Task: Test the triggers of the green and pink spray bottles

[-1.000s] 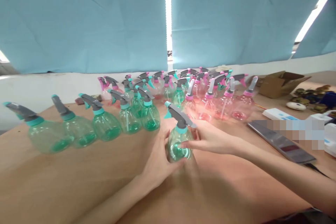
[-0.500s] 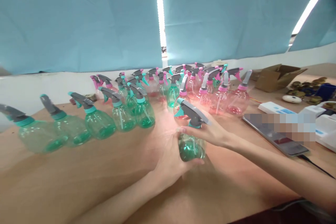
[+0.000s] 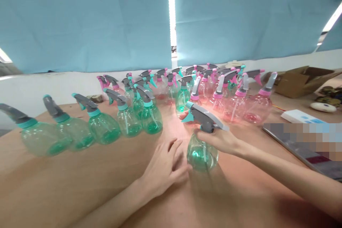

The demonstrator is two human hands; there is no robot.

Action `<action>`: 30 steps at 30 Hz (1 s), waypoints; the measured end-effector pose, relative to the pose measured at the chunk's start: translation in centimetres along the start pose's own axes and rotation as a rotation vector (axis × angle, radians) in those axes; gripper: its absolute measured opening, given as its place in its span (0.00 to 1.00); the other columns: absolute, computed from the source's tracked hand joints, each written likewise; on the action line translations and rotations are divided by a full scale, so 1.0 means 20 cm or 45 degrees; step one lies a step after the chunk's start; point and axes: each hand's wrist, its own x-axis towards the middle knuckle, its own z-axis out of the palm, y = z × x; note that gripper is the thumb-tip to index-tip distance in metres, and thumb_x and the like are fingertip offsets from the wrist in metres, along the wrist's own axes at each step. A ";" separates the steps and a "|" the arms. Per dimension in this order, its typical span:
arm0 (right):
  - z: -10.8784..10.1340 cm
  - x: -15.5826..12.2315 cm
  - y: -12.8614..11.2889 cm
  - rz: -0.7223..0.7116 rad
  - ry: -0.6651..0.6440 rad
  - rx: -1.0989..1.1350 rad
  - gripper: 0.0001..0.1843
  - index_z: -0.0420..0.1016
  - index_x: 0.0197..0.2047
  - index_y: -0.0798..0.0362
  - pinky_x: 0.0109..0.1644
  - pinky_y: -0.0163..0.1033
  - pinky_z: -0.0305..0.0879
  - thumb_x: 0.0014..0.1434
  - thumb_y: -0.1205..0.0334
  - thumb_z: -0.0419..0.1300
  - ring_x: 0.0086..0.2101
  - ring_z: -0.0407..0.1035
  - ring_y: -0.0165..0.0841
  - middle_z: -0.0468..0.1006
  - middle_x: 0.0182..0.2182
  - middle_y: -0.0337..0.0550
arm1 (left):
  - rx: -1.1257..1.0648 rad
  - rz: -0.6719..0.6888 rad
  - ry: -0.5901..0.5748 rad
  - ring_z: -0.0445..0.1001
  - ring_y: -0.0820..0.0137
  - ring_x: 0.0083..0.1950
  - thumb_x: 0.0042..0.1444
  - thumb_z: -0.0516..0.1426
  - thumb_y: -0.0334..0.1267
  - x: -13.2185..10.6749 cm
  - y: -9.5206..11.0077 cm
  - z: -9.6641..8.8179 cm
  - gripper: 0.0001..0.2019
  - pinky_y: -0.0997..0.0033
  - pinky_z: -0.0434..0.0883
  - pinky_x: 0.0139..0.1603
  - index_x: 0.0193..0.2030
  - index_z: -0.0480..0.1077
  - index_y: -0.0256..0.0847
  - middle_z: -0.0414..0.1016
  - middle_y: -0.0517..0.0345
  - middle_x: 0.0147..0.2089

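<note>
My right hand (image 3: 217,139) grips the neck of a green spray bottle (image 3: 202,155) under its grey and teal trigger head (image 3: 204,118); the bottle stands just above or on the brown table (image 3: 80,185). My left hand (image 3: 167,165) lies open beside the bottle's left side, fingers spread over the table, not holding it. A row of green spray bottles (image 3: 104,126) runs along the left. Several pink spray bottles (image 3: 240,105) stand behind the held one.
A mixed cluster of green and pink bottles (image 3: 165,85) fills the back centre below blue curtains (image 3: 93,21). On the right are an open cardboard box (image 3: 301,80), a white box (image 3: 300,116) and a flat dark device (image 3: 317,162).
My left hand has let go of the green bottle and now lies open beside it. The right hand has shifted the bottle slightly right and keeps its grip on the neck.
</note>
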 end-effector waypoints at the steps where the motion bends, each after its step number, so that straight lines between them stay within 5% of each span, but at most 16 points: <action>1: 0.00 0.01 0.00 -0.005 -0.009 -0.003 0.28 0.70 0.53 0.44 0.44 0.46 0.73 0.48 0.71 0.53 0.27 0.69 0.29 0.77 0.45 0.39 | 0.055 -0.014 0.000 0.60 0.49 0.66 0.61 0.56 0.48 0.00 -0.02 -0.01 0.29 0.44 0.62 0.63 0.65 0.57 0.40 0.61 0.42 0.66; 7: -0.01 0.04 0.00 0.025 -0.039 -0.103 0.26 0.72 0.50 0.47 0.33 0.40 0.68 0.47 0.70 0.52 0.22 0.60 0.26 0.75 0.35 0.37 | 0.242 0.003 0.028 0.61 0.50 0.66 0.61 0.56 0.44 -0.02 -0.06 -0.01 0.23 0.46 0.64 0.63 0.62 0.63 0.38 0.62 0.41 0.65; 11: -0.01 0.03 -0.01 0.065 -0.016 -0.166 0.19 0.70 0.41 0.49 0.23 0.34 0.54 0.45 0.71 0.51 0.19 0.49 0.25 0.61 0.22 0.30 | 0.260 0.022 0.048 0.62 0.50 0.65 0.62 0.55 0.44 -0.02 -0.06 0.00 0.23 0.46 0.65 0.62 0.62 0.63 0.38 0.63 0.41 0.64; 14: -0.01 0.03 -0.02 0.086 -0.001 -0.152 0.06 0.61 0.26 0.49 0.23 0.33 0.51 0.43 0.71 0.51 0.20 0.48 0.25 0.49 0.17 0.28 | 0.272 0.025 0.045 0.62 0.49 0.65 0.63 0.54 0.45 -0.01 -0.06 0.00 0.23 0.46 0.65 0.62 0.62 0.63 0.37 0.63 0.41 0.64; 17: -0.01 0.03 -0.02 0.123 -0.002 -0.148 0.13 0.47 0.20 0.49 0.24 0.34 0.51 0.43 0.70 0.52 0.20 0.49 0.26 0.46 0.16 0.29 | 0.287 0.031 0.037 0.62 0.49 0.65 0.63 0.54 0.45 -0.01 -0.07 0.00 0.23 0.45 0.65 0.62 0.62 0.63 0.37 0.63 0.40 0.64; 20: -0.02 0.03 -0.03 0.165 -0.025 -0.131 0.14 0.47 0.19 0.49 0.22 0.34 0.50 0.43 0.70 0.52 0.20 0.48 0.26 0.47 0.16 0.29 | 0.300 0.034 0.023 0.62 0.50 0.65 0.64 0.53 0.45 -0.01 -0.07 0.00 0.23 0.45 0.65 0.62 0.62 0.63 0.36 0.64 0.40 0.64; 23: -0.01 0.03 -0.03 0.175 -0.024 -0.105 0.08 0.57 0.20 0.49 0.22 0.34 0.51 0.44 0.69 0.52 0.19 0.50 0.27 0.50 0.16 0.30 | 0.318 0.035 0.003 0.62 0.50 0.66 0.65 0.52 0.44 -0.01 -0.06 0.00 0.23 0.45 0.64 0.62 0.63 0.62 0.34 0.64 0.39 0.64; 25: -0.01 0.04 -0.04 0.151 -0.020 -0.104 0.06 0.67 0.26 0.48 0.26 0.37 0.61 0.45 0.69 0.52 0.22 0.58 0.29 0.58 0.18 0.32 | 0.326 0.039 -0.002 0.62 0.50 0.66 0.65 0.52 0.44 -0.01 -0.06 0.00 0.23 0.44 0.64 0.63 0.63 0.63 0.34 0.65 0.39 0.64; 30: 0.00 0.04 -0.02 0.127 -0.011 -0.089 0.23 0.73 0.51 0.44 0.43 0.46 0.73 0.51 0.65 0.55 0.36 0.73 0.37 0.78 0.36 0.39 | 0.355 0.053 -0.001 0.61 0.50 0.66 0.65 0.53 0.44 0.00 -0.05 0.00 0.23 0.45 0.63 0.63 0.63 0.63 0.35 0.65 0.41 0.65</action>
